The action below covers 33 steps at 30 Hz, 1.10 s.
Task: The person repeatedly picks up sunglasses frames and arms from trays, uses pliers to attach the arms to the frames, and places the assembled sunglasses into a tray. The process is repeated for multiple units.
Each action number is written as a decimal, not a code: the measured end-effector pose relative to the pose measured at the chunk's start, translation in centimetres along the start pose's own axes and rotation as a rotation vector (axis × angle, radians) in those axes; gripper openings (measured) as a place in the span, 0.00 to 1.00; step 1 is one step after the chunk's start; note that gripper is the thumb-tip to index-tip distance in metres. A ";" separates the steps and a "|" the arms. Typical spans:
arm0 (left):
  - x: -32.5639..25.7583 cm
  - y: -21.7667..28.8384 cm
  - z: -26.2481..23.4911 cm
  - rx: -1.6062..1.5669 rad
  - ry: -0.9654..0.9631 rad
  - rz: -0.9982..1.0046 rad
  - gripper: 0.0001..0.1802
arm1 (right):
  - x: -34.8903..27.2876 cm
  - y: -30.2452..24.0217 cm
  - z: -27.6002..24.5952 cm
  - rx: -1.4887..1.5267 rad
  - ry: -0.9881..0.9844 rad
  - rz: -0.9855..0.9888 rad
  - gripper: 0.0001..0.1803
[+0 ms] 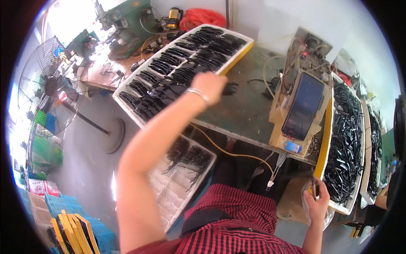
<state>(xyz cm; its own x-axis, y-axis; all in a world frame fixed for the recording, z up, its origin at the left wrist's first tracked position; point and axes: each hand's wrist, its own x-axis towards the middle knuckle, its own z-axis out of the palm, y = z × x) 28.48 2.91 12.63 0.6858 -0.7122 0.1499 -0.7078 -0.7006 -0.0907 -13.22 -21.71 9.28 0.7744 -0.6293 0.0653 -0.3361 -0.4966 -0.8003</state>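
Note:
My left hand [210, 87], slightly blurred, is closed over the near right edge of a white foam tray [134, 118]. A dark blurred piece [230, 89], apparently a black eyeglass frame, sticks out from its fingers. Rows of black eyeglass frames [163, 63] fill the tray's compartments. Low on the right, my right hand [317, 200] pinches a small dark, narrow object [314, 188] whose kind I cannot make out. It is beside the near corner of a foam box [323, 146] with a yellow side, heaped with loose black eyeglass temples [344, 139].
A phone [303, 106] leans on a cardboard-covered machine [308, 55] on the green worktop [241, 112]. A yellow cable [220, 148] hangs at the table's front edge. Below left is another foam tray [169, 182] with black frames. A standing fan [50, 86] is farther left.

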 end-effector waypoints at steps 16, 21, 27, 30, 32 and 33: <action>-2.5 -16.1 2.5 0.167 -0.020 0.195 0.25 | -3.8 0.7 -1.3 0.179 0.175 0.097 0.28; -1.7 -14.0 0.5 0.022 -0.407 -0.069 0.33 | -3.4 0.7 -1.4 0.212 0.149 0.093 0.29; -5.3 -13.3 1.0 0.078 0.078 0.001 0.27 | -2.4 0.5 -1.3 0.217 0.100 -0.002 0.29; -10.7 -7.2 -0.6 -0.118 0.612 0.156 0.19 | -3.6 -0.2 -1.7 0.110 0.202 0.003 0.27; -15.4 -2.7 0.2 -0.176 0.592 0.167 0.15 | -4.2 1.4 -1.9 0.163 0.287 0.051 0.26; -18.1 -1.2 2.2 -0.123 0.524 0.188 0.13 | -4.1 2.1 -1.9 0.226 0.311 0.128 0.25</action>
<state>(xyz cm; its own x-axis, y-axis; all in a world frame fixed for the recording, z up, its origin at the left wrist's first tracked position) 17.26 16.56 7.82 0.3927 -0.6853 0.6133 -0.8454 -0.5315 -0.0527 -18.14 -21.27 8.49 0.5234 -0.8454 0.1063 -0.2663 -0.2807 -0.9221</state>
